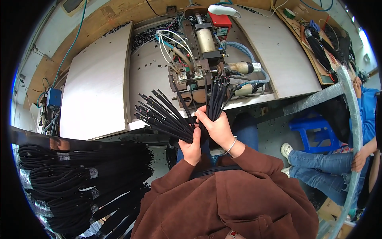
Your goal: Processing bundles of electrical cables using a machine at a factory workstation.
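Note:
My left hand (191, 148) is closed round a thick bundle of black cords (165, 115), whose ends fan out to the upper left. Some of those ends show small light or coppery tips. Just right of it, my right hand (218, 129) grips a thinner bundle of black cords (217, 97) that points up, with its thumb reaching toward the left hand. Between the bundles, a few single cords rise toward the small bench machine (195, 73), their tips close to its front clamps. Whether they touch it I cannot tell. The lower lengths of the cords are hidden behind my hands.
Metal cylinders (205, 40) and blue hoses belong to the machine. Grey-white panels (97, 85) flank it, and black scraps litter the bench. Tied bundles of black cord (59, 179) lie at left. At right are a metal rail (352, 111), a blue stool (316, 131) and a seated person (322, 167).

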Demonstrator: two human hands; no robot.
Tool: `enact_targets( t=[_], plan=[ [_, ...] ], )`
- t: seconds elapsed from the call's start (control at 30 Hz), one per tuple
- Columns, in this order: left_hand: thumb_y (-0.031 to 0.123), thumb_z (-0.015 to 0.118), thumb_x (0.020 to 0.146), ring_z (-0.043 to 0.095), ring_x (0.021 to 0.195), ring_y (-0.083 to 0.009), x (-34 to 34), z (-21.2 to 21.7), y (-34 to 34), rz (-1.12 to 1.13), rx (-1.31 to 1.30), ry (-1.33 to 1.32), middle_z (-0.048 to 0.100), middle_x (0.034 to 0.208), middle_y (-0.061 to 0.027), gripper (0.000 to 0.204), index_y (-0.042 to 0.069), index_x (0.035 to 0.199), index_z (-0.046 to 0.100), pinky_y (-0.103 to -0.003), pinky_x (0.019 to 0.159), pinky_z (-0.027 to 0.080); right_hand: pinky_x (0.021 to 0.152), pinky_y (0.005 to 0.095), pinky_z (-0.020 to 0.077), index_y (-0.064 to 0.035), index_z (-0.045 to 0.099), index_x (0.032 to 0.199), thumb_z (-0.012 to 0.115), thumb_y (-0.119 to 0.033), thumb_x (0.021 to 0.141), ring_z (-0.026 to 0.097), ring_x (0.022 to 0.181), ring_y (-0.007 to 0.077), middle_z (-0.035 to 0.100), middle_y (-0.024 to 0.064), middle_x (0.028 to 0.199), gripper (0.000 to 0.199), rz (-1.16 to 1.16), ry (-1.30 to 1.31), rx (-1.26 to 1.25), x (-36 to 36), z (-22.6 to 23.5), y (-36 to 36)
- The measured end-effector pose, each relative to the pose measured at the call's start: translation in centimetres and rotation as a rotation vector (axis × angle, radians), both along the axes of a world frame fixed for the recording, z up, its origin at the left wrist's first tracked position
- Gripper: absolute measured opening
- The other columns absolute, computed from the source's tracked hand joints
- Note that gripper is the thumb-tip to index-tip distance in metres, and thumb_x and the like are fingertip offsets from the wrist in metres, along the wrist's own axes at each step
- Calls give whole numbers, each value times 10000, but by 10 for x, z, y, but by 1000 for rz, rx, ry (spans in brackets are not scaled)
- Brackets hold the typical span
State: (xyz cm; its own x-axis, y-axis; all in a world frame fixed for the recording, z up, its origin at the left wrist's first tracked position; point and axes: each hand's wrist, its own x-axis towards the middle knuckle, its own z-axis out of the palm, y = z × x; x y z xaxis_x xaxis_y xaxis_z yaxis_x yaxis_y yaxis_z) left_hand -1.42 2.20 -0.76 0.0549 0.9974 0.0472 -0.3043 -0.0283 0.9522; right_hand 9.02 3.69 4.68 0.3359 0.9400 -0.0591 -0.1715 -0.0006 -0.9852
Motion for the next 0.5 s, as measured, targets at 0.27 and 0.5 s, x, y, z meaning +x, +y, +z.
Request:
enact_targets(
  t=[0.27,0.5],
  plan=[
    [79,583,840,532,836,-84,3,0,-7,-9,28,-5,590,924,-17,138,4,956,575,-227,746,418,604,218,459,7,616,857,635,-146,807,575,679,82,620,30,747,161,116,-47,36,4,-4,-7],
    [89,579,844,516,808,-75,-1,-7,-9,-38,47,-5,572,903,-3,131,5,944,573,-219,723,409,623,222,451,10,606,816,611,-109,814,564,665,86,615,36,741,119,13,46,2,1,-6,-15]
  ],
)
